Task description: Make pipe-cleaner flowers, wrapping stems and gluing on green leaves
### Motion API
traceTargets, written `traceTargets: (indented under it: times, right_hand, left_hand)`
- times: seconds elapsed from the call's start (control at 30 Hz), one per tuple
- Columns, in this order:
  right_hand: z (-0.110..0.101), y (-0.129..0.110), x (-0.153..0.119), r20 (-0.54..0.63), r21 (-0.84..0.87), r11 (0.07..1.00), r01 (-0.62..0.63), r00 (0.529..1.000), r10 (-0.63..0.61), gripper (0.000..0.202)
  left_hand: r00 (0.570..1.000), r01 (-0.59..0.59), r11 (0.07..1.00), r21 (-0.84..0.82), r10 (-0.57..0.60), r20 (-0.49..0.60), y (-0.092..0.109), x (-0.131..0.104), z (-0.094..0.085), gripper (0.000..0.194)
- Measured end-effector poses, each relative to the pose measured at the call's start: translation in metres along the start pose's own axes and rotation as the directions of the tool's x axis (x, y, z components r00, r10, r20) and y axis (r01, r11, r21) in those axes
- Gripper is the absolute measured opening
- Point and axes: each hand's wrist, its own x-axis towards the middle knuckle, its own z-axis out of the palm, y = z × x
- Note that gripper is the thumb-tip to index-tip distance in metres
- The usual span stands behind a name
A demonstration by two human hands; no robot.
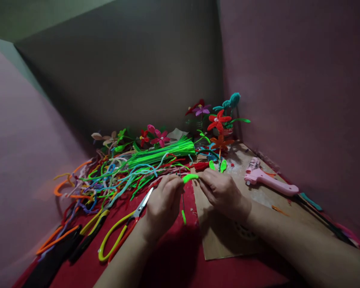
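Note:
Between my hands, over the near edge of the board, is a short bright green pipe cleaner piece (191, 177), shaped like a leaf. My left hand (165, 200) pinches its left end. Its right end is held in the closed fingertips of my right hand (220, 192). Below my left fingers hangs a thin dark wire with a green fuzzy tip (184, 217); where its upper end goes is hidden by my fingers. Scissors with yellow and orange handles (115, 236) lie beside my left wrist, blades partly behind the hand.
A pink glue gun (270, 182) rests on the wooden board (216, 240) at right. Behind my hands lies a bundle of green pipe cleaners (165, 152), with tangled coloured ones at left. Pipe cleaner flowers (219, 120) stand at the back. Yellow-black pliers (91, 232) lie at left on red cloth.

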Motion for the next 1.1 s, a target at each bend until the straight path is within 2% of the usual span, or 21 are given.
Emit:
traceTargets:
  times: [0.13,0.4,0.57,0.7,0.8,0.9,1.0,1.1]
  right_hand:
    - [-0.005,-0.001,-0.003,-0.089,-0.011,0.997,0.079,0.993,-0.079,0.022]
    - [-0.006,-0.004,-0.005,-0.122,-0.049,0.992,0.117,0.985,-0.122,0.021]
    - [-0.009,-0.004,-0.005,-0.12,-0.12,0.988,0.096,0.987,-0.111,0.023]
    - [-0.011,-0.004,-0.006,-0.144,-0.225,0.968,0.115,0.978,-0.15,0.023]
    - [-0.011,-0.004,-0.006,-0.139,-0.272,0.953,0.131,0.975,-0.174,0.024]
    - [-0.012,-0.005,-0.006,-0.136,-0.292,0.946,0.139,0.973,-0.185,0.024]
    - [-0.012,-0.005,-0.006,-0.16,-0.314,0.938,0.145,0.966,-0.203,0.023]
    - [-0.012,-0.004,-0.007,-0.161,-0.323,0.934,0.15,0.964,-0.21,0.022]
  left_hand:
    - [0.99,-0.141,0.984,0.105,0.141,0.007,0.002,-0.007,-0.004,0.035]
    - [0.969,-0.245,0.952,0.185,0.232,0.088,0.0,-0.019,-0.006,0.039]
    - [0.987,-0.158,0.981,0.111,0.156,0.023,0.007,-0.01,-0.005,0.034]
    - [0.995,-0.093,0.994,0.063,0.096,-0.036,0.017,0.0,-0.004,0.031]
    - [0.997,-0.066,0.998,0.007,0.066,-0.048,0.02,0.0,-0.002,0.029]
    - [0.995,0.021,0.997,-0.08,-0.029,-0.094,0.019,-0.004,0.0,0.032]
    - [0.989,0.106,0.981,-0.162,-0.122,-0.09,0.019,-0.008,0.003,0.034]
    - [0.985,0.148,0.967,-0.209,-0.163,-0.058,0.019,-0.009,0.003,0.03]
